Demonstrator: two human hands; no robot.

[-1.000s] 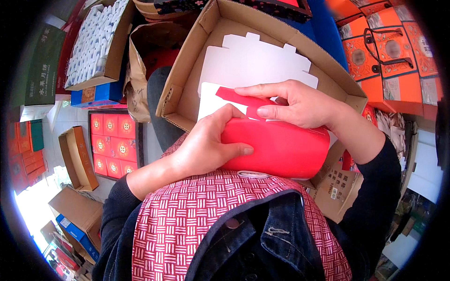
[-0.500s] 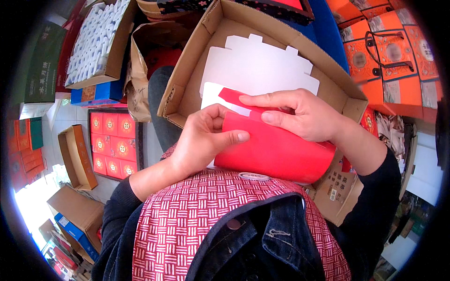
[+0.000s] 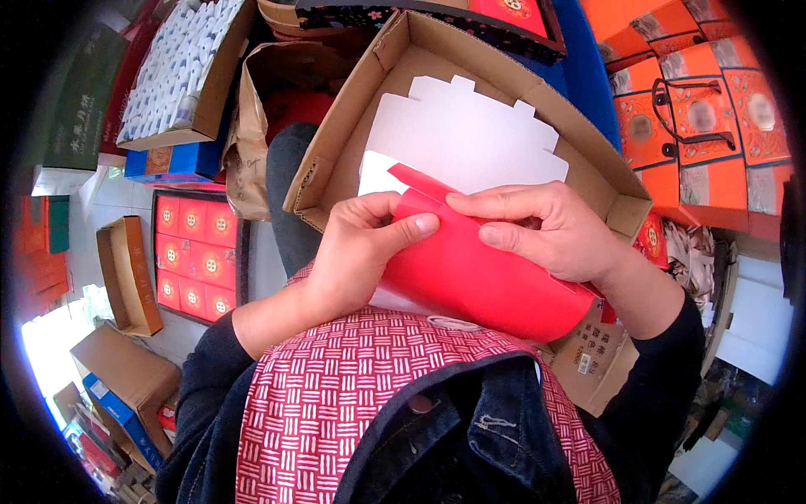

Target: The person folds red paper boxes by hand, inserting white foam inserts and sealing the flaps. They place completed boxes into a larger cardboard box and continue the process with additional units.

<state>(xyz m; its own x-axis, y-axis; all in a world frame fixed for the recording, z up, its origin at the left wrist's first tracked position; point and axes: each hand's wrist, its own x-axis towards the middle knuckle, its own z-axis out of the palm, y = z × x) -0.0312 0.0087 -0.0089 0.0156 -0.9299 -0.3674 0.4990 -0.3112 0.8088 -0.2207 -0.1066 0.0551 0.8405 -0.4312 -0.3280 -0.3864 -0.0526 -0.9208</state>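
Note:
A red card box blank (image 3: 487,273), bent into a curve, lies over my lap. At its upper left corner, my left hand (image 3: 359,244) pinches the card, thumb on the red face. My right hand (image 3: 546,231) is closed on the upper edge, with thumb and forefinger on either side of it. A narrow red flap (image 3: 411,181) stands up along that edge between my hands. Just beyond, flat white die-cut card blanks (image 3: 457,134) lie in an open brown cardboard tray (image 3: 579,97). The fingers behind the red card are partly hidden.
Orange gift boxes (image 3: 701,113) with a dark handle are stacked at the far right. At the left stand a carton of small white packets (image 3: 180,71), a brown paper bag (image 3: 252,134) and a dark-framed tray of red boxes (image 3: 197,252). An open brown box (image 3: 130,273) sits on the floor.
The flap at the top of the red card has been folded up, and the white strip beside it no longer shows. Both hands keep their grip; my right hand has shifted slightly right and nearer.

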